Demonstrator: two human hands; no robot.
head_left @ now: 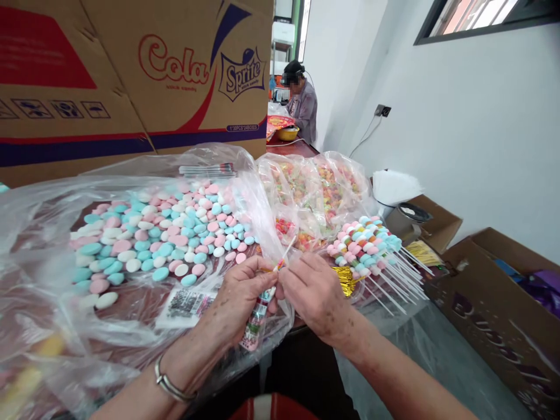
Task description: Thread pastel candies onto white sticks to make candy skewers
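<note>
Indoors, white wall [437, 134] beyond plastic-strewn reddish table [133, 322], both hands [238, 291] [315, 294] snug on a candy packet [254, 328].

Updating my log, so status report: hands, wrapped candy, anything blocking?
Left hand gripping wrapped candy; right hand at its neck. Candy skewers to right, not blocking.

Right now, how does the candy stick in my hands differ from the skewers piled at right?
The candy stick is in a printed clear wrapper; the skewers look unwrapped. The candy stick is held between your left hand and right hand; the skewers lie in a pile. Both show white sticks.
</note>
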